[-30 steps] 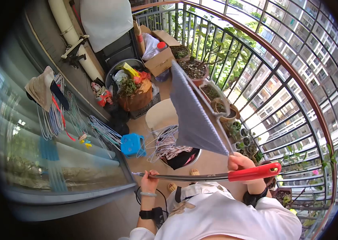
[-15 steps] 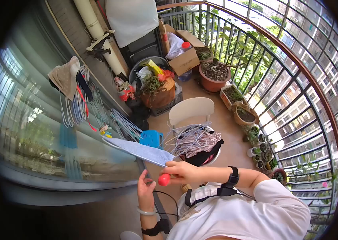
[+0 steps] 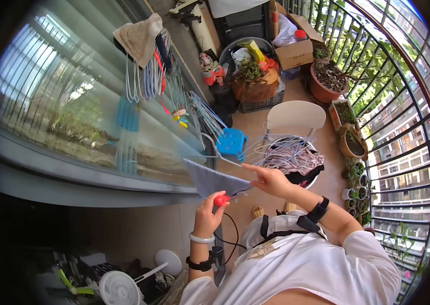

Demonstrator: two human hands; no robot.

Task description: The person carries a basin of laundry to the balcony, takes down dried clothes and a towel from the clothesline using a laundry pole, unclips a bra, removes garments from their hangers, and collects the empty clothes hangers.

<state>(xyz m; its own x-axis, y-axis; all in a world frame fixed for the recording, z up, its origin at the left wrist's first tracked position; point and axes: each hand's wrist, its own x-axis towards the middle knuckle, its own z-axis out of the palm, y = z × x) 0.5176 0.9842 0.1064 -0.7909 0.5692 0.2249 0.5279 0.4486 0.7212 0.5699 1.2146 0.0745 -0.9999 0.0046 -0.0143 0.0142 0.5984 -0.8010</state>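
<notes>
A blue-grey cloth (image 3: 215, 182) hangs in front of me, its right corner at my right hand (image 3: 273, 182). The fingers of that hand are partly closed at the corner, with the index finger stretched toward a white clothes hanger (image 3: 225, 158) behind the cloth. My left hand (image 3: 208, 213) is closed around a round red knob (image 3: 221, 200) below the cloth's lower edge. What the knob belongs to is mostly hidden. Beyond my right hand, a heap of hangers and striped clothing (image 3: 291, 155) fills a basin by a pale chair (image 3: 296, 117).
Glass doors (image 3: 98, 127) run along the left, with more hangers (image 3: 146, 81) and a beige cloth (image 3: 141, 38) hung beside them. A blue stool (image 3: 232, 142) stands ahead. Potted plants (image 3: 329, 81) line the railing (image 3: 408, 91) at right. A white fan (image 3: 121, 288) is at lower left.
The red knob was at my right hand and is now in my left, which was open. The cloth now hangs more steeply, and the white hanger shows behind it. My view has turned left.
</notes>
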